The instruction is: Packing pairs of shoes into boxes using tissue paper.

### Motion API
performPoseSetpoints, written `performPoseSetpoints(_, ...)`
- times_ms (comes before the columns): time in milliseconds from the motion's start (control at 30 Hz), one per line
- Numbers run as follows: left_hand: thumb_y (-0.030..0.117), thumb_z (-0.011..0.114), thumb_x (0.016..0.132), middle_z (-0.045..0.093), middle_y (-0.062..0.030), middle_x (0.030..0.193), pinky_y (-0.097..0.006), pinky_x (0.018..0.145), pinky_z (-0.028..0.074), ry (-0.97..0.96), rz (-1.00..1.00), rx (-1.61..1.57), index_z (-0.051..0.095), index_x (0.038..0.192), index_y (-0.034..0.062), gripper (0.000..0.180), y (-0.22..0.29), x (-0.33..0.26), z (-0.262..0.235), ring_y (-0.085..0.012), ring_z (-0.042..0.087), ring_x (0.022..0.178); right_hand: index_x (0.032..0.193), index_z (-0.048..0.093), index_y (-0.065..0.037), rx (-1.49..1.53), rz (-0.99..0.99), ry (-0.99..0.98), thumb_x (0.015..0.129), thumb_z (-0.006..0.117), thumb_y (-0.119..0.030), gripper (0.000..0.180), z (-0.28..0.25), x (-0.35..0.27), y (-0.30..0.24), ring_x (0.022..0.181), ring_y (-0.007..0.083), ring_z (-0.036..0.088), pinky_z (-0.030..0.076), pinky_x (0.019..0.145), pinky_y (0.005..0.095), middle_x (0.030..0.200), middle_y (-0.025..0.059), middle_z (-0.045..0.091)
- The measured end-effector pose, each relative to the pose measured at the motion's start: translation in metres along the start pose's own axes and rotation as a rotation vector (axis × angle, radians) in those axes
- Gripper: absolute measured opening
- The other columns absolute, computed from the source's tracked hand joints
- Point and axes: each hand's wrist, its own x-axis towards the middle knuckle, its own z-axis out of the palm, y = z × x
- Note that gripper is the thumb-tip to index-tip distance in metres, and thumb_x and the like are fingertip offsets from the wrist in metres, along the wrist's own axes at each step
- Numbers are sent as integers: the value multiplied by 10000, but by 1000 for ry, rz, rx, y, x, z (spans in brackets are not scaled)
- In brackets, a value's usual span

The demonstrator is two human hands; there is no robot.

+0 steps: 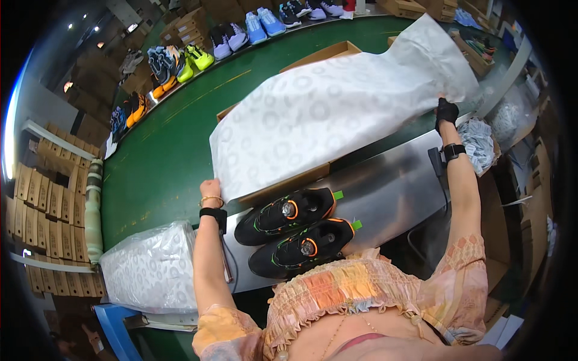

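White tissue paper (337, 111) hangs spread over the open shoebox (283, 186) at twelve o'clock; our left hand (210, 188) and right hand (446, 112) each pinch an edge. Next, probably lowering it in before the black sneakers (289, 231).

A shiny steel worktop (385, 186) carries two black sneakers (292, 231) side by side; beyond it, a green conveyor belt (162, 162) bears an open cardboard shoebox (283, 183) and colourful shoes (180, 60).

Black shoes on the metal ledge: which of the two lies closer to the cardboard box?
The upper black shoe, directly below the box edge; the other shoe lies nearer the person's body.
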Motion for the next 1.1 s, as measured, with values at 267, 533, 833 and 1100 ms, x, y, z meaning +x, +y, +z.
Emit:
performPoseSetpoints(267,491,633,698,556,-173,1032,-330,747,461,-341,-424,-822,396,1125,-157,812,53,-37,7,-253,584,839,1041,456,14,136,-667,-72,672,692,-253,513,-49,-89,-31,804,201,524,423,725,311,914,94,538)
performPoseSetpoints(533,246,641,752,564,-142,1009,-315,764,435,-346,-196,-775,484,1055,-83,473,103,-43,56,-209,553,865,448,472,-109,342,-1767,-1466,542,608,-269,230,-79,-355,-67,568,173,445,357,468,313,583,31,473)
performPoseSetpoints(833,283,602,765,577,-144,936,-286,704,424,-51,-69,-495,527,966,-107,445,80,-25,24,-175,535,779,471,551,-162,-33,-1810,-1473,571,576,-267,148,-80,-338,-100,577,196,522,361,489,340,483,1,519)
performPoseSetpoints(1100,299,603,746,611,-156,827,-304,669,432,53,81,-275,558,903,-108,438,62,-13,-21,-203,562,721,617,607,-28,184,-330,-1677,713,660,-318,310,-11,-266,-182,490,18,406,313,429,200,514,-57,459)
